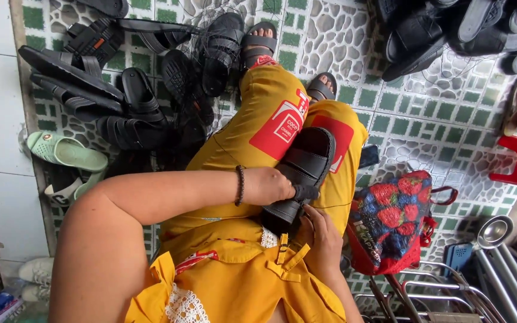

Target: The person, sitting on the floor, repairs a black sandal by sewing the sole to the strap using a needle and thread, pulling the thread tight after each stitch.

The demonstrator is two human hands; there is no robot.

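Green-tiled floor (390, 113), both hands' fingers pinching black sandal (306, 164), red rectangular patch (279, 128) on yellow trousers

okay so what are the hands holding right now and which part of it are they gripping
Both hold one black sandal on the lap. The left hand pinches a strap at its heel end; the right hand supports that end from underneath.

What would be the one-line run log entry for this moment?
left hand: grips strap of black sandal | right hand: supports sandal heel from below | sandal: on lap | black sandal pile: floor, left
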